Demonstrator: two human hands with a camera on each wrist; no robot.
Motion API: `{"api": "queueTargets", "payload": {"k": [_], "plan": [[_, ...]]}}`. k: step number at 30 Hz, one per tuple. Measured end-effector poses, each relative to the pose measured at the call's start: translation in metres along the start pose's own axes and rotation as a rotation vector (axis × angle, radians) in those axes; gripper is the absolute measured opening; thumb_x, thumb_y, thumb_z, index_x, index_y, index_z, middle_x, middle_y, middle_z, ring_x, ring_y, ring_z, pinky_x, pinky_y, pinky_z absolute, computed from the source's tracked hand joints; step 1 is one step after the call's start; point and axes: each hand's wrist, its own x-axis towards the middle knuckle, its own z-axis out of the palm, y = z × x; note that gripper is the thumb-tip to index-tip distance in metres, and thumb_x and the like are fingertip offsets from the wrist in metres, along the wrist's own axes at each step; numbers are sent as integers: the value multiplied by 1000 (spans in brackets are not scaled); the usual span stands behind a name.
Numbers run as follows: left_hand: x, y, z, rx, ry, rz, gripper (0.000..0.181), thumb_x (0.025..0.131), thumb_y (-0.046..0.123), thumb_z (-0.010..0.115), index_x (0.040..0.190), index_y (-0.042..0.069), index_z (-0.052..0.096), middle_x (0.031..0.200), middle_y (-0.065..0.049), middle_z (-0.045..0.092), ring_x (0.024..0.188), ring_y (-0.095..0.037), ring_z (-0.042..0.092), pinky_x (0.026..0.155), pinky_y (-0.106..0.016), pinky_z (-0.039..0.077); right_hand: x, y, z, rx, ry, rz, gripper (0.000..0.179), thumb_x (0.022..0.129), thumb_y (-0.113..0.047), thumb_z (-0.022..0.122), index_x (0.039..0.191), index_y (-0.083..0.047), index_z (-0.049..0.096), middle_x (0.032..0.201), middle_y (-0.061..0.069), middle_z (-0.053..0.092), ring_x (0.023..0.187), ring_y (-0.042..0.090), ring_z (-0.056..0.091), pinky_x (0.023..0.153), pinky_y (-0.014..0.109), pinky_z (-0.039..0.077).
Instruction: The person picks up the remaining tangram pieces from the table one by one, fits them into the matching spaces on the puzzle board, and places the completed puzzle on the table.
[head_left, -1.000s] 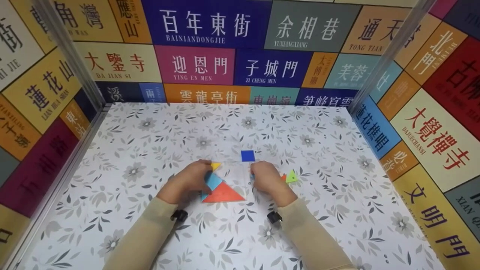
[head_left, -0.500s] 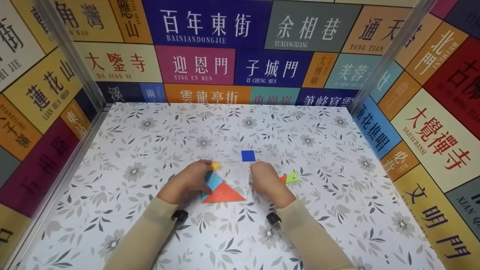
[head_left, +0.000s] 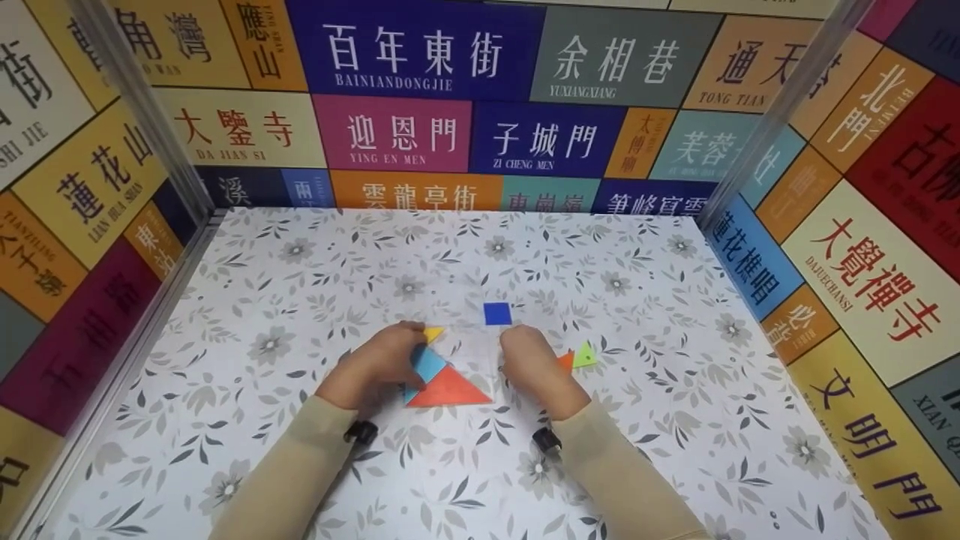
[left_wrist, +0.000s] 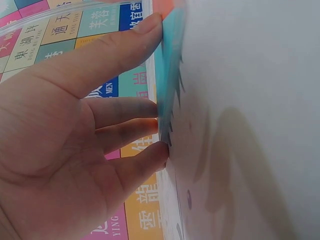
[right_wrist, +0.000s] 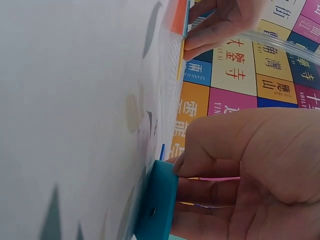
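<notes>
My left hand (head_left: 379,358) reaches over the left side of a group of flat tangram pieces, thumb and fingers spread and their tips on a light-blue piece (left_wrist: 171,55). Against that piece lies a red-orange triangle (head_left: 450,388), and a yellow piece (head_left: 434,334) pokes out beyond the fingers. To the right, my right hand (head_left: 534,367) pinches a teal tangram piece (right_wrist: 159,200) with a small round mark, between thumb and fingers, low over the tabletop. The head view hides this piece behind the hand. Just beyond the right hand sits a dark-blue square (head_left: 496,313).
A green triangle (head_left: 586,355) and an orange piece (head_left: 566,361) lie right of the right hand, the orange one partly covered. The floral tabletop (head_left: 450,255) is bordered at the back and sides by colourful sign panels (head_left: 397,135).
A sliver of the teal piece that showed at the right fingertips a second ago is now hidden in the head view. The left hand and the other pieces stay put.
</notes>
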Motion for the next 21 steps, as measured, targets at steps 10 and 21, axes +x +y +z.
{"api": "queueTargets", "payload": {"k": [10,21], "plan": [[1,0,0,-4,3,-8,71,71,18,98,133,0,70,159,-19,53,144,-37,53,121,-48,45,1,1,0,-48,11,-20,5,91,2,68,95,1,68,92,18,70,86,35,67,89,49,59],[1,-1,0,-4,-7,3,70,72,18,98,133,0,70,159,-19,54,143,-37,54,119,-47,47,2,2,2,-101,96,-43,10,92,7,61,93,3,70,89,21,72,83,37,69,82,50,60]]}}
